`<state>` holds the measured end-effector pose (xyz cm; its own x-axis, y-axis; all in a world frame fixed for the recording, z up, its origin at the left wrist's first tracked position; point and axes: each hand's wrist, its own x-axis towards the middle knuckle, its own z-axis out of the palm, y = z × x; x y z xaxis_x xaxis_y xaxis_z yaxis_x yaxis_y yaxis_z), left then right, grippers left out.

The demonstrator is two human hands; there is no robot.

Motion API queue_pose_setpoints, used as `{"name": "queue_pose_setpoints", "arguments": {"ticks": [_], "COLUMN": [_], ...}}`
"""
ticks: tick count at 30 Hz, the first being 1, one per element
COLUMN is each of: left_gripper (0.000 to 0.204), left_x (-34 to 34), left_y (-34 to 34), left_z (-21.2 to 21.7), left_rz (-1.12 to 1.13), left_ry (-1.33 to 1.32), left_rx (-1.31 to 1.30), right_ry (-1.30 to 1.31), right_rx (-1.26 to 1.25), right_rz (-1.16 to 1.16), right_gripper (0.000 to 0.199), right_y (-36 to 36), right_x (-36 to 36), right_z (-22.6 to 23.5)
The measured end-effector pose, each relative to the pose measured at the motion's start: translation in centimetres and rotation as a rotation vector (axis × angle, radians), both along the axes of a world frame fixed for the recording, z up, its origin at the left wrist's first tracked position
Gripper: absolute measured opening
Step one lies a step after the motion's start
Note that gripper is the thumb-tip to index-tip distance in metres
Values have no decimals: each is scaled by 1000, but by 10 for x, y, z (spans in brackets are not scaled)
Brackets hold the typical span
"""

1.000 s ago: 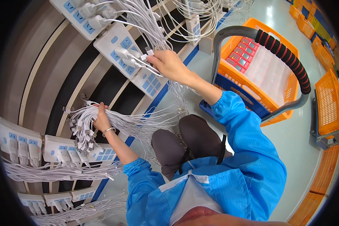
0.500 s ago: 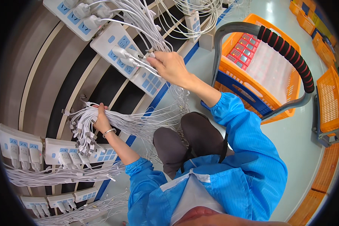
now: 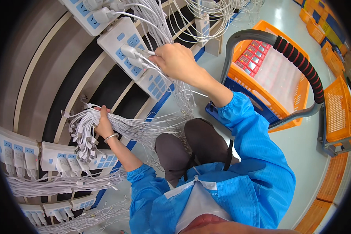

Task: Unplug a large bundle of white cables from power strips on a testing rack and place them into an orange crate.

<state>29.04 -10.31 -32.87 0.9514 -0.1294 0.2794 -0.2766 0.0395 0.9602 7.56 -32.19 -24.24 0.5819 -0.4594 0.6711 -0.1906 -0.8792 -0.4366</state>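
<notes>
Only the head view here, looking straight down the person's front at a rack of shelves.

The right hand (image 3: 177,60) is up at a white power strip (image 3: 128,46) with blue sockets, fingers pinched around a white plug adapter (image 3: 134,62) that sits in or right at one of the sockets. A second adapter (image 3: 129,50) is seated just above it, its thin white cable running off up and to the right. Can't tell if the pinched one is fully pushed in.

The left hand (image 3: 103,124) is lower down, closed around a fat bundle of white cables (image 3: 82,130). The connector ends fan out to the left of the hand, and the loose strands trail right across toward the knees (image 3: 191,144). There's a thin bracelet on that wrist.

More power strips (image 3: 62,160) loaded with white adapters sit on the lower shelves at the left, with cables draped under them. Another strip (image 3: 85,9) is at the top edge, also with cords hanging from it.

The person wears a blue work coat (image 3: 257,156) and dark trousers. On the floor to the right is a cart with a grey handle (image 3: 300,66) wrapped in red and black grip, carrying an orange crate (image 3: 273,74). Another orange crate (image 3: 337,113) sits just beside it, further right.
</notes>
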Motion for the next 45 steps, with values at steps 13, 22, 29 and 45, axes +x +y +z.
{"name": "queue_pose_setpoints", "arguments": {"ticks": [13, 22, 29, 45], "left_gripper": [17, 18, 17, 14], "left_x": [9, 5, 2, 5], "left_y": [6, 4, 6, 16], "left_z": [-8, -4, -3, -9], "left_rz": [-17, -20, -24, -93], "left_ry": [-3, 24, -11, -18], "left_rx": [16, -2, 17, -31], "right_ry": [458, 481, 640, 545], "right_rx": [175, 157, 196, -165], "right_rz": [133, 164, 157, -34], "right_gripper": [41, 25, 27, 33], "right_y": [-31, -20, -20, 5], "right_x": [-22, -16, -5, -10], "right_z": [-13, -25, -8, -10]}}
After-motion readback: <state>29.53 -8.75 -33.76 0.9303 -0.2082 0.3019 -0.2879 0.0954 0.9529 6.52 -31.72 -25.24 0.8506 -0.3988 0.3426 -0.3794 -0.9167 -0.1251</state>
